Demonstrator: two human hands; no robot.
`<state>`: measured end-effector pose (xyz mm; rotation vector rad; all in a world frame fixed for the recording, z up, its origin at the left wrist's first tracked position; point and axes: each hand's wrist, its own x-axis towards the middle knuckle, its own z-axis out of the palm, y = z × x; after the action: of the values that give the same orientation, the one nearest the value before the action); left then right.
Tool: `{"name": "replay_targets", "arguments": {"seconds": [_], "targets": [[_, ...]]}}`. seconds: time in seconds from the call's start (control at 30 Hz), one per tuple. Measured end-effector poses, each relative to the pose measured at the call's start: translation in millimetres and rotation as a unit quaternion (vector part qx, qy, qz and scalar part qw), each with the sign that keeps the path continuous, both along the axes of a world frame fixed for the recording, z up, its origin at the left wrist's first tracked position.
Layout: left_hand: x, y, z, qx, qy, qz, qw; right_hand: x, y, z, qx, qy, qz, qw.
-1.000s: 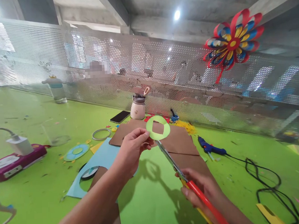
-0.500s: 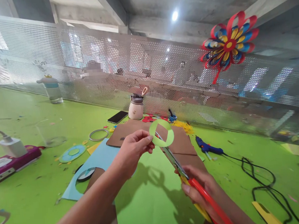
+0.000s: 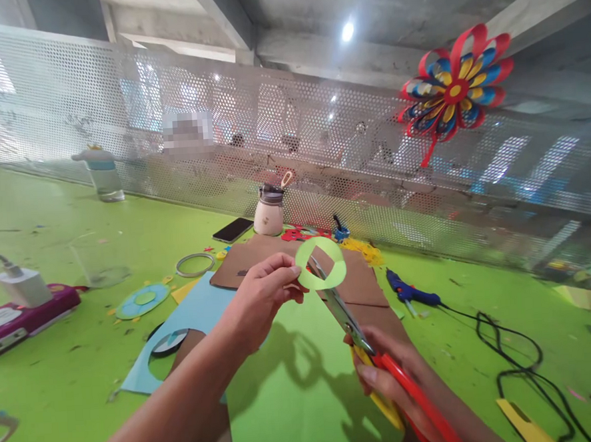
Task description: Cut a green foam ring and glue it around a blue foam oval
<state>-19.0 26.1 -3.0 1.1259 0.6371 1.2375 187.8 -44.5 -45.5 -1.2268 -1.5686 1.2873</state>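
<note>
My left hand (image 3: 263, 295) pinches the left edge of a light green paper ring (image 3: 322, 265) and holds it up above the table. My right hand (image 3: 390, 368) grips red and yellow scissors (image 3: 355, 334) by the handles. The scissor blades reach up into the hole of the ring, slightly parted, cutting along its inner edge. Below the hands lie a green paper sheet (image 3: 290, 388) and brown card (image 3: 360, 290).
A blue sheet with a round hole (image 3: 182, 328), a blue glue gun (image 3: 411, 294) with black cable (image 3: 514, 354), a phone (image 3: 233, 230), a small white jar (image 3: 269, 212), a tape ring (image 3: 195, 264) and a pink box with charger (image 3: 23, 307) lie on the green table. A paper flower (image 3: 455, 88) hangs on the mesh wall.
The scissor blades have moved from below the ring up into its hole. The opening has changed from a squarish hole to a rounder one. My left hand stays roughly in place.
</note>
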Motion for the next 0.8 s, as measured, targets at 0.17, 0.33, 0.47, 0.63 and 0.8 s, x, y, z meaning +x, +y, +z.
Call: {"name": "replay_targets", "arguments": {"seconds": [0.17,0.33,0.47,0.63,0.8], "targets": [[-2,3,0.0,0.012,0.037,0.015,0.999,6,1,1.0,0.014,-0.063,-0.012,0.998],[-3,7,0.0,0.028,0.067,0.046,0.996,10,2,2.6,0.067,-0.105,0.011,0.992],[-1,6,1.2,0.023,0.057,0.088,0.994,9,3,2.6,0.065,-0.107,0.014,0.992],[-1,6,2.4,0.035,0.077,0.107,0.991,7,0,6.8,0.023,-0.092,-0.006,0.995],[-3,5,3.3,0.066,0.119,0.112,0.984,2,-7,13.7,-0.01,-0.089,-0.043,0.995]]}}
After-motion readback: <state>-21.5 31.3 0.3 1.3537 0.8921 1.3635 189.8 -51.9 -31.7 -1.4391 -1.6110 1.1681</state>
